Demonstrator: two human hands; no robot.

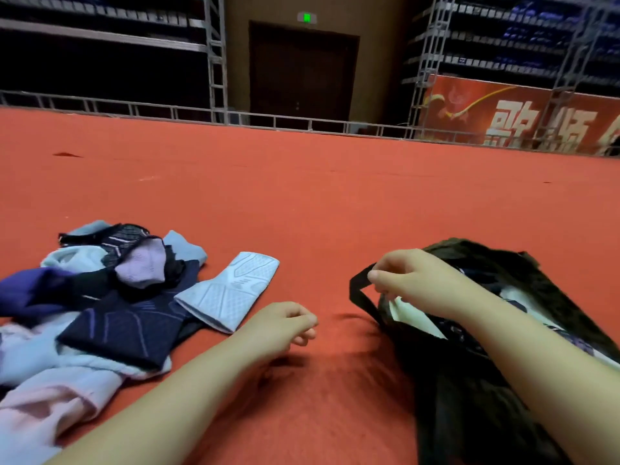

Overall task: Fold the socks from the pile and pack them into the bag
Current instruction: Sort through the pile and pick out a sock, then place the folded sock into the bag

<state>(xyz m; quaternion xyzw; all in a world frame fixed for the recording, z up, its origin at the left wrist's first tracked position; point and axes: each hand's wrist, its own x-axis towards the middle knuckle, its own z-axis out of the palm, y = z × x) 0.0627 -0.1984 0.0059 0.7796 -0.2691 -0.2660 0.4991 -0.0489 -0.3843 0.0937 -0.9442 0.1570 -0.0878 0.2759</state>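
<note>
A pile of socks (84,307) in light blue, navy, purple, pink and black lies at the left on the red carpet. A folded light blue sock (229,290) lies flat at the pile's right edge. A black bag (496,347) sits at the right, its mouth open, with light and patterned fabric showing inside. My right hand (411,278) pinches the bag's near rim beside its black strap (360,297). My left hand (285,325) hovers between the folded sock and the bag, fingers loosely curled, holding nothing.
Red carpet (302,196) stretches far ahead. A low metal railing (235,117) bounds it at the back, with a dark door (302,72), scaffold shelving and a red banner (520,119) beyond.
</note>
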